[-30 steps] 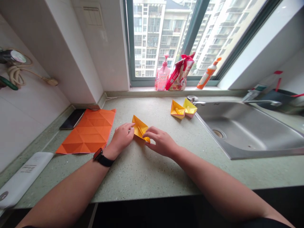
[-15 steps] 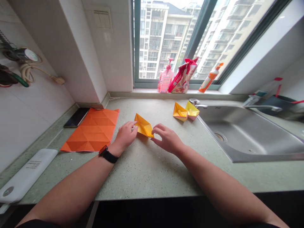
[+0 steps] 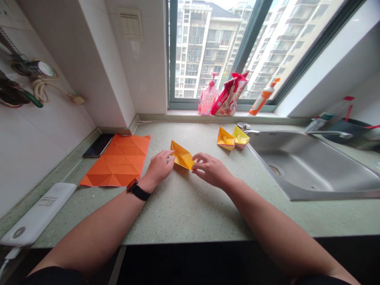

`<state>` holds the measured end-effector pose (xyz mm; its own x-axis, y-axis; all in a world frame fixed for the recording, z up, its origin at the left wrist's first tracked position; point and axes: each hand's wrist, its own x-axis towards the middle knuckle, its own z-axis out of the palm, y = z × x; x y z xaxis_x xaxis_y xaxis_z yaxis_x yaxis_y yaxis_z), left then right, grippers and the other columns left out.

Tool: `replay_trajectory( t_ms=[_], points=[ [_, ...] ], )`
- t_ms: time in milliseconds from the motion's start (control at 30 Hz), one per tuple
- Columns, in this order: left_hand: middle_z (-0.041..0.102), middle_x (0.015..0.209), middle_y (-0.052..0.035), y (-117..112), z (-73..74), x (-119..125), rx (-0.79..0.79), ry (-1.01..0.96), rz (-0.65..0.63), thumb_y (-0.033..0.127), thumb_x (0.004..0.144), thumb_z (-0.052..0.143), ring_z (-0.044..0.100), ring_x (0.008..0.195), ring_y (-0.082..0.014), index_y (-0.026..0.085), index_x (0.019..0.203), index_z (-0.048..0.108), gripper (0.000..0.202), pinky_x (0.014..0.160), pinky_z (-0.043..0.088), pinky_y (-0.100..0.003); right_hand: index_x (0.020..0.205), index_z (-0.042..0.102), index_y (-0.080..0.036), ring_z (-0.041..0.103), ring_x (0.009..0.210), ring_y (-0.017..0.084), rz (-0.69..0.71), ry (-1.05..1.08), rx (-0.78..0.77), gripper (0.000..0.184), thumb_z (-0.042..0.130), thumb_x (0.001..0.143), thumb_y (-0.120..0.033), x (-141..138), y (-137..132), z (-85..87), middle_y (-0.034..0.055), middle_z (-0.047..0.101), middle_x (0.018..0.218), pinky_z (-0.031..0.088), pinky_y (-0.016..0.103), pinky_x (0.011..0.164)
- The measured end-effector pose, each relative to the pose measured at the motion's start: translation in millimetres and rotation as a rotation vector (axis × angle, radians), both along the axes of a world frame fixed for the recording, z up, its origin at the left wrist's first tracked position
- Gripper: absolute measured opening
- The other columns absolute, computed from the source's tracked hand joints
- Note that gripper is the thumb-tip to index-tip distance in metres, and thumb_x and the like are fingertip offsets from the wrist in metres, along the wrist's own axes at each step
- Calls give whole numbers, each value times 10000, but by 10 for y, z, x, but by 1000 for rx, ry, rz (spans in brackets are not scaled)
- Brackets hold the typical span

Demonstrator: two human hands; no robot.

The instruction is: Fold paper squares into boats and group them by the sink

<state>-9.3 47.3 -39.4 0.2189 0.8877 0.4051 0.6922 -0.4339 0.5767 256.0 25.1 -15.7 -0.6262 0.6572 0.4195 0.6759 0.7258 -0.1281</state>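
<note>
A folded piece of yellow-orange origami paper lies on the speckled green countertop, pointed at both ends. My left hand holds its left end with the fingertips. My right hand is beside its right corner, fingers apart, the tips at the paper's edge. Farther right, two small folded paper boats, one orange-yellow and one yellow, stand side by side. A creased orange paper sheet lies flat left of my left hand.
A steel sink with a faucet is set in the counter to the right. A black phone and a white power bank lie left. Several bottles stand on the window sill. The counter's front edge runs below my forearms.
My right hand has drawn back from on top of the yellow paper to its right corner. The view has shifted slightly, and the paper lies a little flatter.
</note>
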Motion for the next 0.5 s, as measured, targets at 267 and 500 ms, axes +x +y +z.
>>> replay_trajectory(
  t_ms=[267, 500],
  points=[
    [701, 1218, -117, 7, 17, 2, 66, -200, 16, 305, 1075, 514, 721, 1049, -244, 202, 1289, 652, 275, 1011, 618, -447, 975, 832, -279, 760, 952, 225, -62, 202, 55, 229, 629, 1081, -261, 113, 28, 152, 62, 824, 1097, 602, 394, 869],
    [669, 1310, -117, 21, -6, -31, 88, -261, -45, 384, 1102, 494, 706, 1108, -237, 241, 1426, 562, 361, 1065, 599, -465, 946, 814, -290, 760, 942, 241, -279, 365, 195, 230, 636, 1076, -357, 547, -123, 586, 59, 806, 1025, 624, 413, 889]
  ],
)
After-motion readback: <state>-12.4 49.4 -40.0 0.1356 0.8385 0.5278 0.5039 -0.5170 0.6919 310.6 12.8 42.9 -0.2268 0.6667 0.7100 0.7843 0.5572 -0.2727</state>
